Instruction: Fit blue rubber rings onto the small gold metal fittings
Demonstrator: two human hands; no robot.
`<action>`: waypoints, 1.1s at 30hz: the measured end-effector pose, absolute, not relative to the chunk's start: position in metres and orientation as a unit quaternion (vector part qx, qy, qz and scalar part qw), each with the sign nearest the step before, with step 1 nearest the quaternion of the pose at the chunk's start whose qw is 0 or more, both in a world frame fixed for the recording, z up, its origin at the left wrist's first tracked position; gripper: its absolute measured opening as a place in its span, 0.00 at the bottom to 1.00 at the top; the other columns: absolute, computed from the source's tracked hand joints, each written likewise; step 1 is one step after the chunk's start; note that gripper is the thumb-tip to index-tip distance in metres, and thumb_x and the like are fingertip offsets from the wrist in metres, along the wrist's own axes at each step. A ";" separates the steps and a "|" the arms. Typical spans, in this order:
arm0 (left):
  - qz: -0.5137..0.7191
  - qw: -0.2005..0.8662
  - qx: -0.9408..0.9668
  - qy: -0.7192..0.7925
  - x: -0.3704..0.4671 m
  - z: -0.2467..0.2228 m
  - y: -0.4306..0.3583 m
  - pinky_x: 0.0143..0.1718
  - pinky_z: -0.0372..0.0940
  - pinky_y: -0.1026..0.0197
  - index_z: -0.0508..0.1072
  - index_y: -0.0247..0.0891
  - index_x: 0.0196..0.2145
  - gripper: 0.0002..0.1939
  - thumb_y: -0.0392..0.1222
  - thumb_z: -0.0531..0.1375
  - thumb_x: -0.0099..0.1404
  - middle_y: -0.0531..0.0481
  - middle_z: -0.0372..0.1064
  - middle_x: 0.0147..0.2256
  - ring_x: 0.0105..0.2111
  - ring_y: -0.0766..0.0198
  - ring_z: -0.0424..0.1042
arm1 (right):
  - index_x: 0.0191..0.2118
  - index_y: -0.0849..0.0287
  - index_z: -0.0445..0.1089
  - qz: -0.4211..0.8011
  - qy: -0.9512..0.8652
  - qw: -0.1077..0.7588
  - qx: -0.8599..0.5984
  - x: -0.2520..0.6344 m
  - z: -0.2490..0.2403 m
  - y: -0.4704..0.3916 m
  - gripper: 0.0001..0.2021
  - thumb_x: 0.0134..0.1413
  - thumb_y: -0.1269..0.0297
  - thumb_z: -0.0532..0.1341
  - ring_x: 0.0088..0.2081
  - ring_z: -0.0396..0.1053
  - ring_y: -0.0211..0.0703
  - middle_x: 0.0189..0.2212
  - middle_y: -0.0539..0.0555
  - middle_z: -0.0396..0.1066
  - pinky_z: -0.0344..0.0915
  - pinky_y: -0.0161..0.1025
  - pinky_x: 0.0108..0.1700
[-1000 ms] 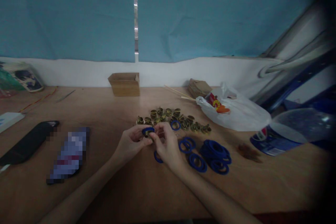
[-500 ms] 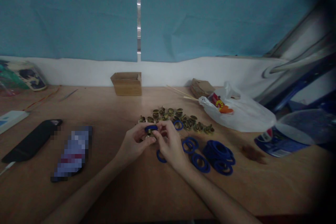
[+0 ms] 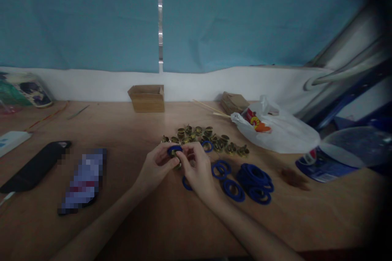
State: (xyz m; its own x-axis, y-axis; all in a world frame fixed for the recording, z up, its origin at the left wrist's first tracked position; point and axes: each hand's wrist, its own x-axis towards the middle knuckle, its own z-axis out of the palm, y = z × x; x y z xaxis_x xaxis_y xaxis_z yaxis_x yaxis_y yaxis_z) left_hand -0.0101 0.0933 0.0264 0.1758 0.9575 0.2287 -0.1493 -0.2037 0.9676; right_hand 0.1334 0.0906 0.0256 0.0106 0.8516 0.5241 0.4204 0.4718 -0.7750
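Observation:
My left hand (image 3: 157,164) and my right hand (image 3: 196,167) meet over the middle of the table, fingers closed around one small assembly. It is a blue ring (image 3: 174,148) set around a brass-coloured metal fitting (image 3: 174,153); fingers cover much of both. My thumbs press on its near side. Just beyond the hands lies a cluster of similar brass-coloured fittings (image 3: 224,138). One loose blue ring (image 3: 207,146) rests against that cluster. To the right of my right hand are more blue rings (image 3: 233,189), several of them stacked in a pile (image 3: 252,175).
An open cardboard box (image 3: 148,100) stands against the wall. At the right are a white plastic bag (image 3: 278,128), a flattened brown box (image 3: 234,101) and a blue plastic tub (image 3: 326,163). On the left lie a black phone-like device (image 3: 38,165), a blurred-out packet (image 3: 82,183) and a white power strip (image 3: 14,140).
The blue ring and fitting have tilted in my fingers, so the ring's face shows more towards me. My thumbs have shifted slightly. The camera view has moved a little.

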 end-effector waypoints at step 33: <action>0.550 0.531 0.543 0.347 -0.015 0.026 0.100 0.37 0.70 0.61 0.63 0.40 0.41 0.10 0.41 0.59 0.64 0.50 0.73 0.37 0.35 0.64 0.75 | 0.34 0.56 0.64 0.479 -0.590 0.485 -0.433 0.146 0.043 0.105 0.11 0.55 0.54 0.59 0.21 0.56 0.34 0.20 0.44 0.57 0.53 0.33 0.22</action>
